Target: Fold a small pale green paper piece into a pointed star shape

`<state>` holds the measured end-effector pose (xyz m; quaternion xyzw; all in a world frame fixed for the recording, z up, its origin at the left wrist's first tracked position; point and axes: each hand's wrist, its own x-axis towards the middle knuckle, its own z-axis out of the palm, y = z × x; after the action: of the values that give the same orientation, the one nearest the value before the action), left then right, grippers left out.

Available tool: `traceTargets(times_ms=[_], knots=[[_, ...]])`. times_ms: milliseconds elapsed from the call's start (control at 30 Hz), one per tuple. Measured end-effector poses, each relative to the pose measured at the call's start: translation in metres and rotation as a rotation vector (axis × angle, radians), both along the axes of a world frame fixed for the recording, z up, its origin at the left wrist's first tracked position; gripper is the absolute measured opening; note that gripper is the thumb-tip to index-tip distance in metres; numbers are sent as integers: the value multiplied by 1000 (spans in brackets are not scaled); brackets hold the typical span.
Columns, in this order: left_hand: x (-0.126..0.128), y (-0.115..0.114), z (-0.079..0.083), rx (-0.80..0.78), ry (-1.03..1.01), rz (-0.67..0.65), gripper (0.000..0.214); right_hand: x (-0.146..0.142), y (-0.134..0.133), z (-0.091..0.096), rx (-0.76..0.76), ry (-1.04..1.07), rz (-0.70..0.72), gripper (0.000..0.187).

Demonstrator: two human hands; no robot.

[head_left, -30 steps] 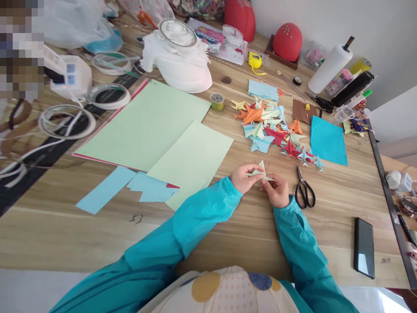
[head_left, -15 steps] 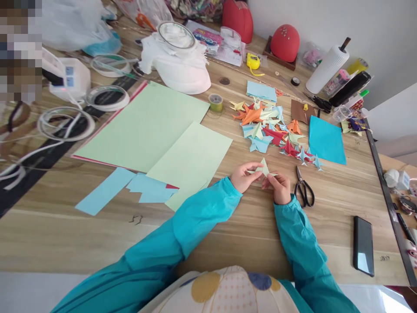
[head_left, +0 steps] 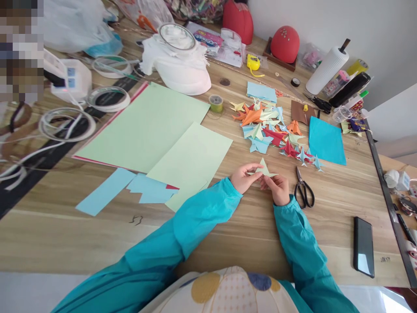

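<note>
A small pale green folded paper crane (head_left: 264,168) is pinched between both hands, its points sticking out to the top and sides. My left hand (head_left: 245,177) grips its left side with thumb and fingers. On its lower right, my right hand (head_left: 276,188) is closed on the paper, thumb toward the middle. Just beyond lies a pile of folded paper cranes (head_left: 260,119) in orange, blue, green and red. Black-handled scissors (head_left: 304,191) rest to the right of my right hand. Pale green paper sheets (head_left: 195,154) lie to the left.
Blue paper strips (head_left: 106,191) lie at the left front. A turquoise paper square (head_left: 326,140) is right of the pile, and a phone (head_left: 364,246) lies at the right front. A thread spool (head_left: 216,103), a yellow tape measure (head_left: 253,62) and coiled cables (head_left: 67,124) stand farther back.
My right hand has shifted slightly left, its fingers closer in under the paper crane. The left hand stays nearly still.
</note>
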<state>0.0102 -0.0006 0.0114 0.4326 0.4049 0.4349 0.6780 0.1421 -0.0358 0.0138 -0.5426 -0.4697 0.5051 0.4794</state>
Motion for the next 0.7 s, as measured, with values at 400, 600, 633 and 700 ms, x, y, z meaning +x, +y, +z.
traceTargets(times_ms=[400, 600, 633, 700], knots=[[-3, 5, -8, 93, 77, -18, 31, 0, -5, -5, 85, -103, 52, 20], [-2, 3, -6, 81, 69, -13, 29, 1, -4, -3, 61, -89, 64, 22], [-2, 3, -6, 80, 68, -6, 29, 1, -4, -2, 52, -69, 68, 22], [-1, 2, -6, 81, 67, 18, 30, 2, -3, 0, 40, -29, 74, 24]])
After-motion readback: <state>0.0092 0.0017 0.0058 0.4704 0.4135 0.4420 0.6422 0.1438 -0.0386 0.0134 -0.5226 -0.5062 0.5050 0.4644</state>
